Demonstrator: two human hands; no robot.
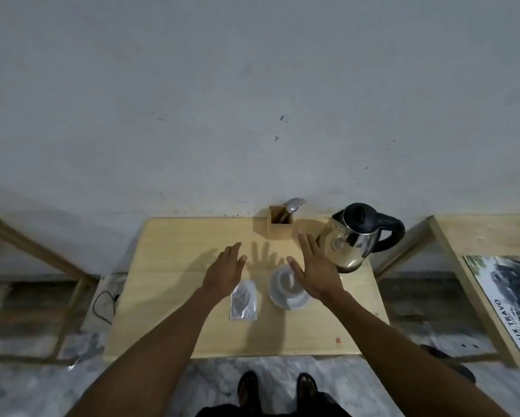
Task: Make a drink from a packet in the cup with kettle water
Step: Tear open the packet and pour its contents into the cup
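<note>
A silvery packet [243, 300] lies flat on the small wooden table [174, 284]. Right of it a white cup [284, 284] sits on a white saucer [287, 300]. A steel kettle [350, 240] with a black lid and handle stands at the table's back right. My left hand [225, 270] hovers flat with fingers apart just above and behind the packet, holding nothing. My right hand [314, 266] is spread flat over the cup's right side, between cup and kettle, also holding nothing, and hides part of the cup.
A wooden holder [280, 225] with a spoon and fork stands at the back edge against the grey wall. Wooden frames flank the table; the right one [451, 254] carries a printed board [511, 302]. A black cable [103, 305] lies on the floor at left.
</note>
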